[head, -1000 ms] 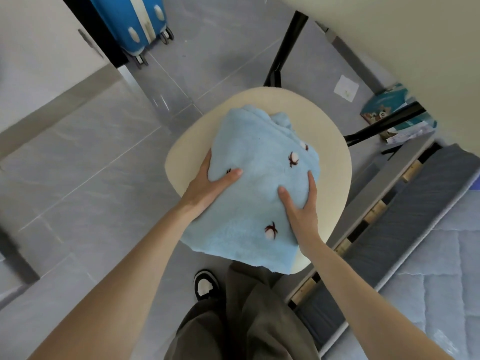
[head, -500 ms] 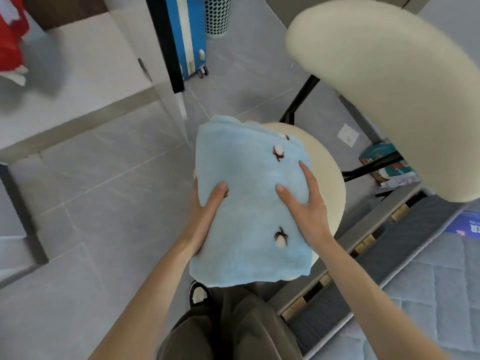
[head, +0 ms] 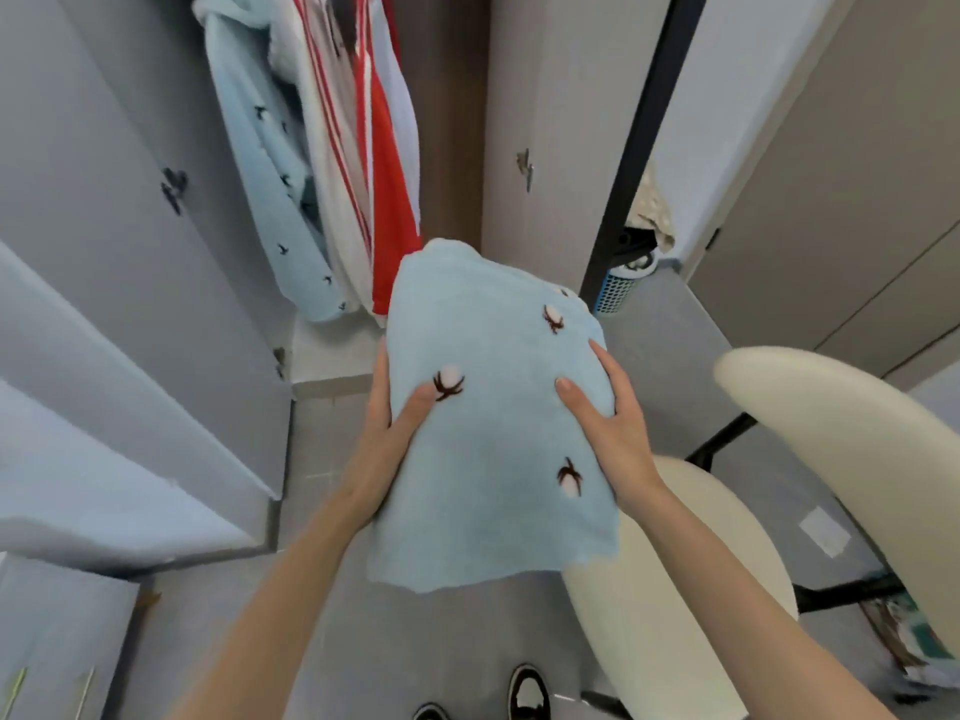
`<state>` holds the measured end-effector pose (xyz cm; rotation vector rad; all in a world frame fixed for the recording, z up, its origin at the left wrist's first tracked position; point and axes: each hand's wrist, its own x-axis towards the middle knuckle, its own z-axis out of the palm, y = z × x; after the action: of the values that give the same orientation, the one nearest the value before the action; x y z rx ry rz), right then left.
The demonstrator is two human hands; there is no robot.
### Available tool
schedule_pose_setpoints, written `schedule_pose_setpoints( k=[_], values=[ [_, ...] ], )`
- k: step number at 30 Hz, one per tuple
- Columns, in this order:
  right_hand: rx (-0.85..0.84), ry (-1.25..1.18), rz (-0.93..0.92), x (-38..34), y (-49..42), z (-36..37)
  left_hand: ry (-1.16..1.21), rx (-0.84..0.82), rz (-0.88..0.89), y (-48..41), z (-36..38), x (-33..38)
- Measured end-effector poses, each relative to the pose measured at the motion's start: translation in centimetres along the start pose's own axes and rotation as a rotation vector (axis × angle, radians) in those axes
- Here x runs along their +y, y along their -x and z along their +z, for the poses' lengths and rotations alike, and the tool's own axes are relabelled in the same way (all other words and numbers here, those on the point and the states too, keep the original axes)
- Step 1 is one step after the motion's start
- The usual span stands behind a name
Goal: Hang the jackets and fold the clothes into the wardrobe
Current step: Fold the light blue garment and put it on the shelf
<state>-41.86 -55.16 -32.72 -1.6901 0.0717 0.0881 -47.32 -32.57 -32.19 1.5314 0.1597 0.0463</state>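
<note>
Two hands (head: 382, 439) (head: 618, 439) at garment (head: 493, 459) edges

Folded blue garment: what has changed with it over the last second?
The folded blue fleece garment was lifted off the cream chair seat and carried toward the open wardrobe. Unchanged: left hand and right hand grip its sides, thumbs on top.

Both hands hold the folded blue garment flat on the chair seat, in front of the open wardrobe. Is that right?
Not quite. The head view shows the folded blue garment held up in the air, not lying on the chair seat. The rest stands: the left hand and right hand both hold it, in front of the open wardrobe.
</note>
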Motion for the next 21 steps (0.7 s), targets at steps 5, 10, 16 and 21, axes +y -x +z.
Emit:
schedule_pose_setpoints(
  k=[5,10,16,21],
  values=[
    [-0.118,-0.076,-0.155,-10.2,-0.7,6.1,-0.095,0.182,0.199,1.3,-6.1,9.8],
    [-0.242,-0.105,-0.286,-19.9,-1.3,10.6,-0.104,0.228,0.381,2.3,-10.9,19.2],
    [-0.278,-0.102,-0.431,-30.1,-2.4,12.9,-0.067,0.212,0.492,1.8,-13.6,28.1],
    [-0.278,-0.115,-0.515,-36.1,-4.4,13.0,-0.061,0.150,0.550,-0.9,-14.6,33.7]
  ],
)
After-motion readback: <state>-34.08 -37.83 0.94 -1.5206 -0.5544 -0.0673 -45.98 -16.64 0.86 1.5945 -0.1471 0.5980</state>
